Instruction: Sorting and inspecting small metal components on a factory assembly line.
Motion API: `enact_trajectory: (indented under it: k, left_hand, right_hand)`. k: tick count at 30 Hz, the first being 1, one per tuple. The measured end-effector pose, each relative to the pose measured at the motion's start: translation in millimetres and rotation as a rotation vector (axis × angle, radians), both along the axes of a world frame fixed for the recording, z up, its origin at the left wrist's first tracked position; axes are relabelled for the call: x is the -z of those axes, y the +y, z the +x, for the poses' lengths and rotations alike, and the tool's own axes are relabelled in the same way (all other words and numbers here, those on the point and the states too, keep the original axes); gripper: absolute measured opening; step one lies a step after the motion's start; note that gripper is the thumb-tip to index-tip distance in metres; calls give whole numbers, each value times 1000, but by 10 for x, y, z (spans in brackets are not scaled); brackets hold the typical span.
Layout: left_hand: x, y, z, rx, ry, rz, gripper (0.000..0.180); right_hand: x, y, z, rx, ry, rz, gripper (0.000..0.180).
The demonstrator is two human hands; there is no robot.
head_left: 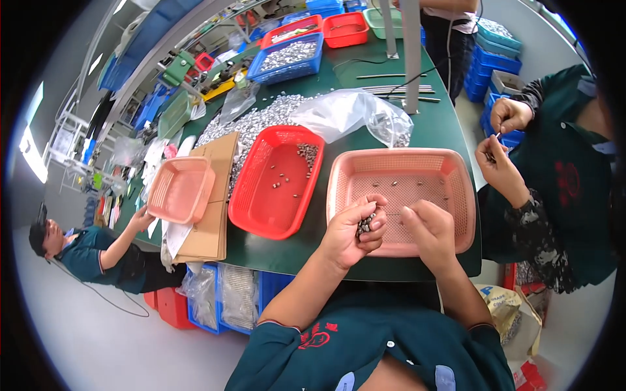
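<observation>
Green-topped workbench [297, 257] in a workshop, seen from above, with containers set along its near edge. At the near right corner stands a pink perforated basket [399, 168]; several small metal parts lie scattered on its floor. Over its near left part, the left hand [355, 228] is cupped, fingers curled round a handful of small metal parts [367, 225], thumb raised above them. Just beside it, the right hand [430, 234] is curled nearly closed over the same basket; whether it grips a part cannot be told. To the left, a red basket [264, 202] holds more parts, heaped toward its far right corner. Farther left, a smaller pink basket [179, 189] rests on flat cardboard [212, 228]. Beyond the red basket, a clear plastic bag [339, 114] lies beside a loose heap of shiny pieces [277, 104].
</observation>
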State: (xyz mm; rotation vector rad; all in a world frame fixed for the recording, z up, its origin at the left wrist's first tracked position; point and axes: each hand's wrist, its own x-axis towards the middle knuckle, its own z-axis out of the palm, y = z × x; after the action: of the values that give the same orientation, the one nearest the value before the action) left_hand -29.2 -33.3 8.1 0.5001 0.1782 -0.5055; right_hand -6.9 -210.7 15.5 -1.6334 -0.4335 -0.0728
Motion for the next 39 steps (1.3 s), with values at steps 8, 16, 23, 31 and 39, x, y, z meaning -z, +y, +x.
enact_trajectory:
  k: [8,16,23,31,39]
  left_hand:
    - [-25,-115,93,5,94,89,35]
    - [81,-75,87,34,-9,62,31]
    - [188,-93,124,-38,92,-58,14]
    - [209,-129,136,-61,114,-41,21]
    - [114,-166,109,-27,118,71,20]
  right_hand:
    - [114,38,52,57,6,57,13]
    - [187,23,70,86,10,22,13]
    - [194,19,88,70,20,25,13]
    - [175,7,93,86,6,-7,12]
    - [139,-22,73,102,-5,-5,12]
